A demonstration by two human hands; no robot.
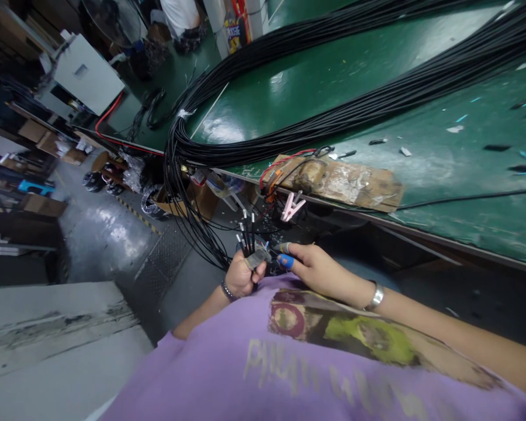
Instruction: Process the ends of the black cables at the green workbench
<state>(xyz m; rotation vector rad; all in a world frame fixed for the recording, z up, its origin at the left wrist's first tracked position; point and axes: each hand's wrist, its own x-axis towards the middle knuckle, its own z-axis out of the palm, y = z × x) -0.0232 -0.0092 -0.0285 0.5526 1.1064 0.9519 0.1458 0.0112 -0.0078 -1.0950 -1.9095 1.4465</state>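
Several black cable ends (pixel 247 235) with pale tips stick up out of my left hand (pixel 240 276), which is closed round them close to my body. Grey tape covers fingers of that hand. Just to its right, my right hand (pixel 322 272) has thumb and forefinger brought together by the left fingertips. Blue tape wraps its thumb. Whatever lies between those fingers is too small to make out. From the left hand the cables run back to a big black cable bundle (pixel 228 155) lying looped over the green table (pixel 315 88), its near end hanging over the edge.
On the table edge lies a taped cardboard piece (pixel 359 184) with red and black wires, and a pink clip (pixel 292 207) hangs beside it. Cable scraps (pixel 496 148) litter the right side. An open cardboard box (pixel 206 202) stands below. A white box-shaped machine (pixel 87 73) is at far left.
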